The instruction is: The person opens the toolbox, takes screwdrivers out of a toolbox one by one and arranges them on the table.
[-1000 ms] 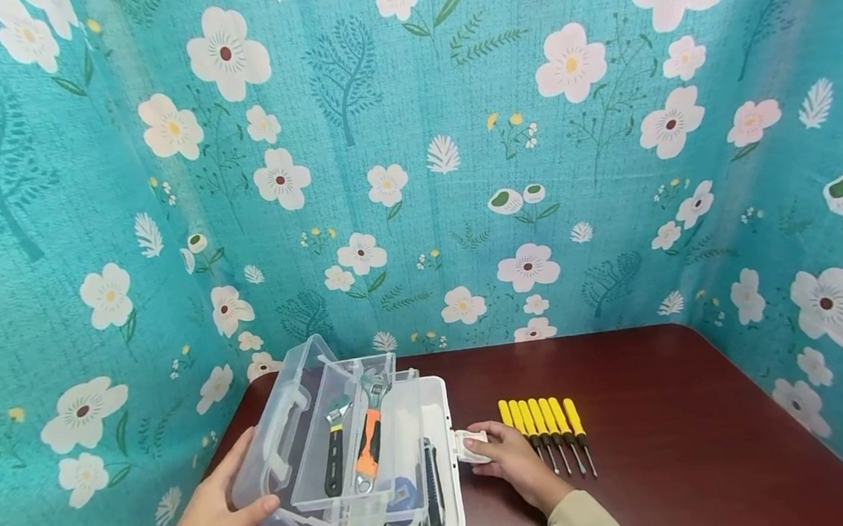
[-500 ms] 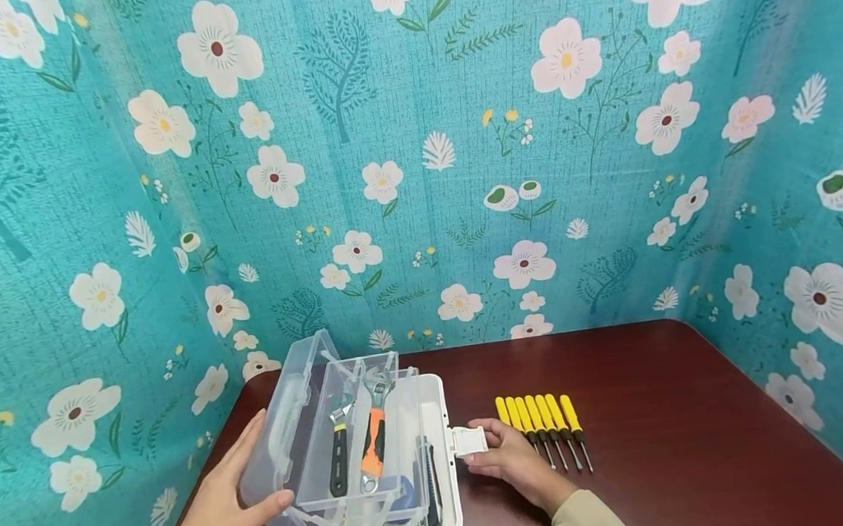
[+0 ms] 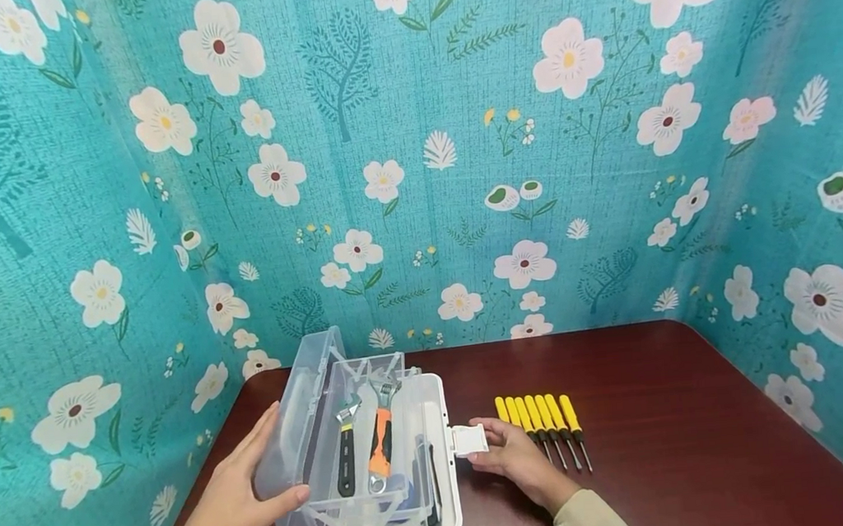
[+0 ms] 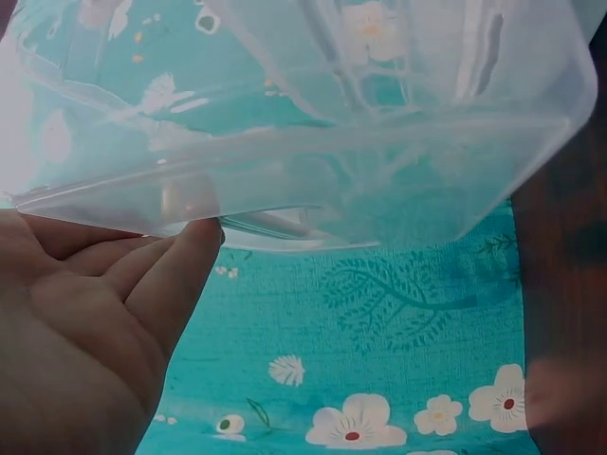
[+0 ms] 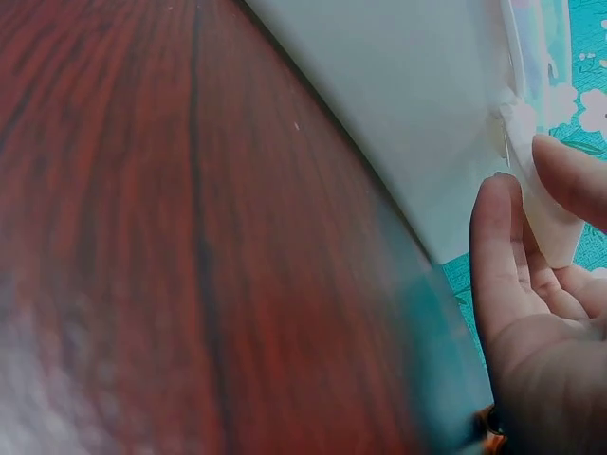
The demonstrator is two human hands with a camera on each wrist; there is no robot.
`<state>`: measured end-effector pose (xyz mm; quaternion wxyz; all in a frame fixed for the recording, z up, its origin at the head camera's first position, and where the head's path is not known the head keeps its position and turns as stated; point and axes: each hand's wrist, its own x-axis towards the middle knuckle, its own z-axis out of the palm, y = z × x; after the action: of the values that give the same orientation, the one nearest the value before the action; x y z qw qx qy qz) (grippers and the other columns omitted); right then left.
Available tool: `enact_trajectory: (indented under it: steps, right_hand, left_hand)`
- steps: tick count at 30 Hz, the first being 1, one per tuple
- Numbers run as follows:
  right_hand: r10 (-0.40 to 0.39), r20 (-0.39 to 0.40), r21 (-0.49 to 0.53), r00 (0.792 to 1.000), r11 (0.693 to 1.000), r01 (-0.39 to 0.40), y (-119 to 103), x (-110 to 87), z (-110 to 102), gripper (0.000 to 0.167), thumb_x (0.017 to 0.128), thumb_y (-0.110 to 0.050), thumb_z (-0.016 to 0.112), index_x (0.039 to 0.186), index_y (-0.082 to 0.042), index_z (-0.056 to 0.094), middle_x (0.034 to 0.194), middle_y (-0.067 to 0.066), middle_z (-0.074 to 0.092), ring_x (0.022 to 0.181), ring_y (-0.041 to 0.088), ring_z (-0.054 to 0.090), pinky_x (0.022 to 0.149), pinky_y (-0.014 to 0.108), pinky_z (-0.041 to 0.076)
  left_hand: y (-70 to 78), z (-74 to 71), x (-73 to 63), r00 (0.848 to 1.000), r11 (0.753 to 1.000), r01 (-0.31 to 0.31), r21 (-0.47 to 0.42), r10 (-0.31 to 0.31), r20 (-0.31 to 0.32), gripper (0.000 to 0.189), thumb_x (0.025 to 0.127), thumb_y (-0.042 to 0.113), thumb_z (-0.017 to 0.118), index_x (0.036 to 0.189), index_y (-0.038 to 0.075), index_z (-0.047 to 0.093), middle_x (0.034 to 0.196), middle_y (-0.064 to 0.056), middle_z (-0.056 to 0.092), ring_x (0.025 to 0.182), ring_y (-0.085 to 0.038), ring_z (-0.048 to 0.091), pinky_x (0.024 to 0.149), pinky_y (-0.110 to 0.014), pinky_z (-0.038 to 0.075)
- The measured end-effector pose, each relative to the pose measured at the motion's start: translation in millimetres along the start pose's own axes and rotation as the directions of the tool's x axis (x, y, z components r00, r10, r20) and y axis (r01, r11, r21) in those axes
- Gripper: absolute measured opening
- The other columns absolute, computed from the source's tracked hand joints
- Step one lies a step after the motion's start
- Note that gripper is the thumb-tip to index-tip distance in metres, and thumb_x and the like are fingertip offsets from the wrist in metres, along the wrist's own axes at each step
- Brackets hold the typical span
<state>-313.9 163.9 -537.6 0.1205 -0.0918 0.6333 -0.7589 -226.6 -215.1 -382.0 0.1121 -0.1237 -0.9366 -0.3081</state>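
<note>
A white toolbox [image 3: 456,508] stands with its clear plastic lid [image 3: 297,438] tilted up on the left. My left hand [image 3: 238,484] holds the lid from outside, thumb at its near end; in the left wrist view its fingers [image 4: 194,261] lie against the clear plastic. My right hand [image 3: 511,458] pinches the white latch [image 3: 469,439] on the box's right side, thumb over it and fingers behind. Raised clear trays carry a black-handled adjustable wrench [image 3: 345,459] and an orange-handled adjustable wrench [image 3: 380,444]. Below, partly hidden by the trays, lies a dark utility knife [image 3: 435,485].
Several yellow-handled screwdrivers [image 3: 545,410] lie in a row on the dark red table [image 3: 666,442], just beyond my right hand. A teal flowered curtain [image 3: 420,238] hangs behind the table and along both sides.
My left hand has moved right with the lid, which stands more upright. The trays with both wrenches have shifted right over the box. My right hand stays at the latch.
</note>
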Motion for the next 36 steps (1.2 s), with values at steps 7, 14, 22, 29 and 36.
enact_trajectory:
  steps: [7, 14, 22, 29, 36]
  right_hand:
    - [-0.001, 0.007, 0.002, 1.000, 1.000, 0.001, -0.9, -2.3, 0.4, 0.071, 0.083, 0.005, 0.071, 0.143, 0.012, 0.034, 0.124, 0.020, 0.059, 0.103, 0.025, 0.063, 0.083, 0.038, 0.053]
    - [-0.011, 0.008, -0.004, 1.000, 1.000, 0.011, -1.8, -2.1, 0.0, 0.069, 0.083, 0.008, 0.068, 0.142, 0.013, 0.033, 0.122, 0.019, 0.060, 0.103, 0.025, 0.064, 0.082, 0.038, 0.054]
    - [-0.005, 0.010, -0.011, 1.000, 1.000, 0.005, -4.5, -2.8, -1.6, 0.070, 0.083, 0.006, 0.071, 0.142, 0.013, 0.034, 0.122, 0.020, 0.060, 0.103, 0.025, 0.064, 0.082, 0.038, 0.054]
    - [-0.008, 0.011, -0.017, 1.000, 1.000, 0.008, -5.8, -2.5, -2.3, 0.070, 0.083, 0.006, 0.071, 0.142, 0.012, 0.034, 0.121, 0.019, 0.061, 0.101, 0.025, 0.064, 0.082, 0.038, 0.054]
    - [-0.005, 0.014, -0.040, 1.000, 0.999, 0.005, -8.0, -3.1, -1.7, 0.070, 0.083, 0.003, 0.072, 0.142, 0.011, 0.035, 0.121, 0.019, 0.060, 0.101, 0.025, 0.064, 0.081, 0.038, 0.054]
  left_hand:
    - [4.3, 7.5, 1.4, 1.000, 1.000, -0.023, -0.010, 0.023, -0.014, 0.106, 0.072, 0.054, 0.080, 0.155, 0.017, 0.026, 0.155, -0.012, 0.031, 0.124, -0.039, 0.047, 0.085, -0.060, 0.047]
    - [11.8, 13.5, 5.4, 0.998, 0.998, -0.055, -0.008, 0.055, -0.032, 0.109, 0.068, 0.058, 0.082, 0.154, 0.018, 0.029, 0.154, -0.005, 0.033, 0.116, -0.030, 0.050, 0.080, -0.048, 0.053]
    - [21.4, 18.4, 7.5, 0.998, 0.998, -0.057, -0.010, 0.057, -0.027, 0.107, 0.067, 0.058, 0.083, 0.152, 0.014, 0.034, 0.154, -0.002, 0.034, 0.112, -0.027, 0.053, 0.076, -0.041, 0.055]
    - [35.3, 28.4, 8.7, 0.995, 0.995, -0.094, 0.022, 0.095, -0.042, 0.109, 0.065, 0.056, 0.085, 0.151, 0.011, 0.036, 0.154, -0.002, 0.034, 0.121, -0.027, 0.049, 0.080, -0.046, 0.054]
    - [49.2, 39.2, 7.9, 0.992, 0.990, -0.104, 0.098, 0.110, -0.058, 0.109, 0.063, 0.054, 0.087, 0.151, 0.011, 0.037, 0.154, -0.003, 0.035, 0.123, -0.026, 0.051, 0.082, -0.047, 0.053]
